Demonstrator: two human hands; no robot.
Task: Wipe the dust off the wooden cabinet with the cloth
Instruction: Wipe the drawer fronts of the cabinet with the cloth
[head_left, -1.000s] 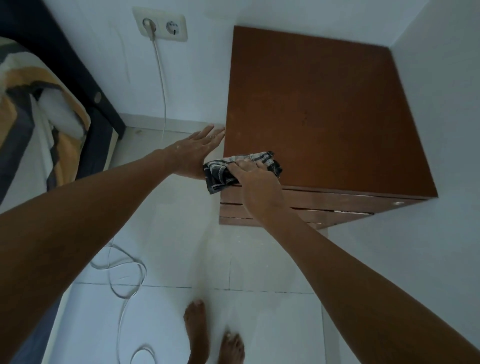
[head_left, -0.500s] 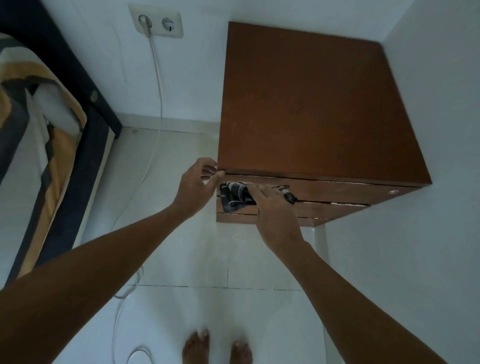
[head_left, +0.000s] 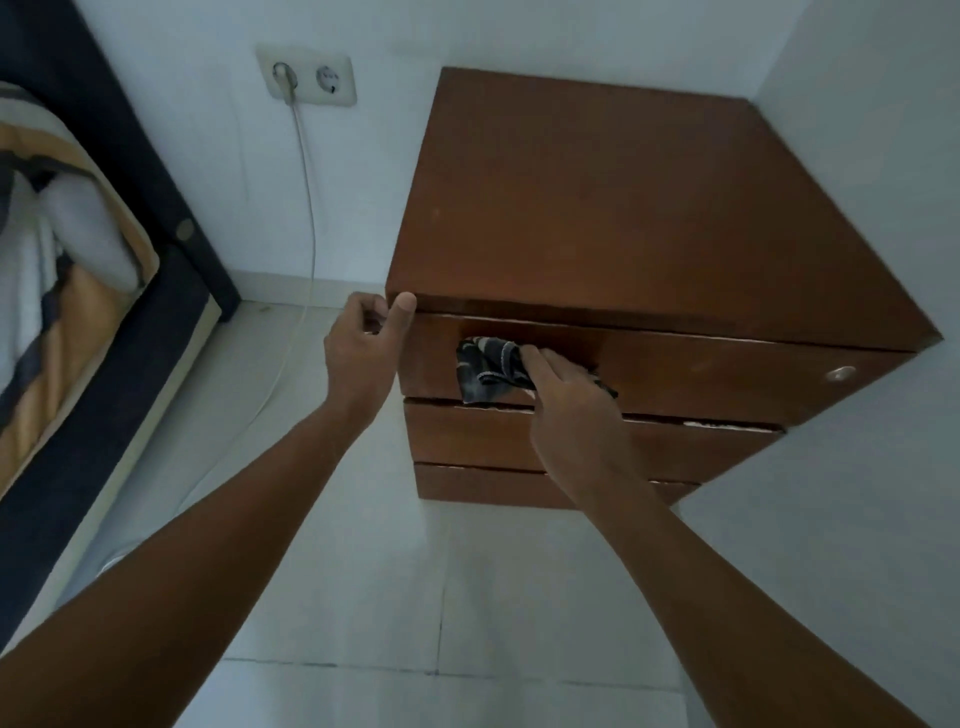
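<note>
Wooden cabinet (head_left: 623, 218) stands in the far right corner of the room, on the tiled floor (head_left: 363, 571). Right hand (head_left: 566, 395) presses a bunched dark checked cloth (head_left: 488, 369) against the top drawer front (head_left: 701, 374), near its left end, fingers curled over the cloth. Left hand (head_left: 363, 348) steadies the near left corner of the cabinet top, thumb against the front edge, other fingers curled round the side; whether they truly grip cannot be told. Judged progress: work is on the front face. Top panel looks even, no clear dust, though the light is dim. Right stretch of the top drawer, by the knob (head_left: 840, 373), and the two lower drawers appear left to do.
</note>
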